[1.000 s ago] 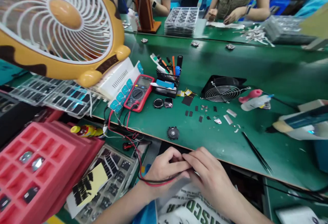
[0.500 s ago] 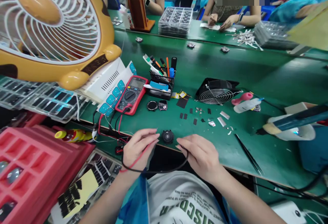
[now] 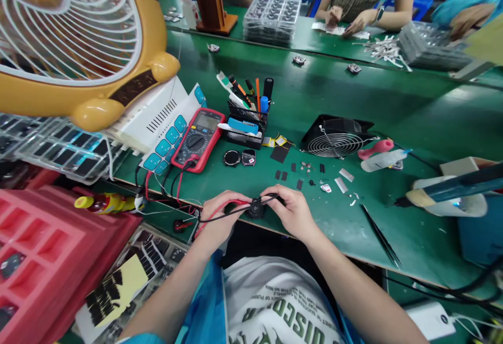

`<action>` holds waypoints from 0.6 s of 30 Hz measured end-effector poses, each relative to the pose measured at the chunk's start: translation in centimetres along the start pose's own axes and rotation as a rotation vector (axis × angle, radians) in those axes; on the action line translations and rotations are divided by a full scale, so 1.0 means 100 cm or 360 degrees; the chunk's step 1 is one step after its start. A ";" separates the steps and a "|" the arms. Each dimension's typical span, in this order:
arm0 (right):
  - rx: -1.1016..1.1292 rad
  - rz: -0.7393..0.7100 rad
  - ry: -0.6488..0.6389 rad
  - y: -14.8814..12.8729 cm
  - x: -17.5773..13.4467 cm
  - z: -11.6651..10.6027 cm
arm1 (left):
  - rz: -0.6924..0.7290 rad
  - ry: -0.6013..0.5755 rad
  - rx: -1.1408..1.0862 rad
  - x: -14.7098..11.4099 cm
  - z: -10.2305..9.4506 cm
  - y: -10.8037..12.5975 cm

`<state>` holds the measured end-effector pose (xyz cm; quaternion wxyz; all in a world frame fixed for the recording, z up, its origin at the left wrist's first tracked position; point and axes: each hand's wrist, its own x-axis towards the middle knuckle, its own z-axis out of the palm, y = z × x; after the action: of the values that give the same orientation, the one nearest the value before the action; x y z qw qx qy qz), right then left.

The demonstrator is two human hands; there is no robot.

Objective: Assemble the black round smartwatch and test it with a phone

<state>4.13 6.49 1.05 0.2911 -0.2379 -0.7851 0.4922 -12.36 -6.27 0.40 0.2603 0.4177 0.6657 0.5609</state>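
Note:
My left hand [image 3: 220, 223] is closed on the red test probe [image 3: 231, 202] at the left of a round black watch body [image 3: 257, 211]. From the other side my right hand [image 3: 294, 214] pinches the black test probe [image 3: 271, 197]; its cable crosses in front of the watch body to my left hand. The probe tips are too small to make out, so contact with the watch body cannot be told. A red-and-grey multimeter [image 3: 197, 139] lies behind my left hand, its leads plugged in. Two small watch faces [image 3: 231, 158] lie beyond the watch body.
Black tweezers [image 3: 380, 235] lie at right, near the table edge. Small parts [image 3: 299, 183] are scattered behind my right hand, before a black fan [image 3: 336, 137]. A pen holder [image 3: 247, 126] stands behind. Pink trays [image 3: 43, 239] and a yellow fan [image 3: 157, 34] flank the left.
Both hands have moved closer together over the watch body, bringing the probes to it. The hanging black cable has lifted and now crosses in front of the watch body. My view has shifted slightly.

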 end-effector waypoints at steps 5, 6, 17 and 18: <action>-0.0027 -0.0114 0.0017 0.001 0.000 0.002 | 0.0013 0.0042 0.0055 0.003 0.004 0.002; -0.0036 -0.0121 0.0016 0.001 -0.001 0.002 | 0.0012 0.0052 0.0057 0.003 0.005 0.001; -0.0145 -0.0149 -0.0001 0.000 -0.004 0.001 | -0.0014 0.0085 0.0131 0.000 0.006 -0.006; -0.0149 -0.0146 -0.0004 0.000 -0.004 0.001 | -0.0006 0.0087 0.0135 0.000 0.006 -0.005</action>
<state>4.35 6.22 0.91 0.3010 -0.2143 -0.8177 0.4413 -11.98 -5.91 -0.23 0.2253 0.4117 0.6965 0.5429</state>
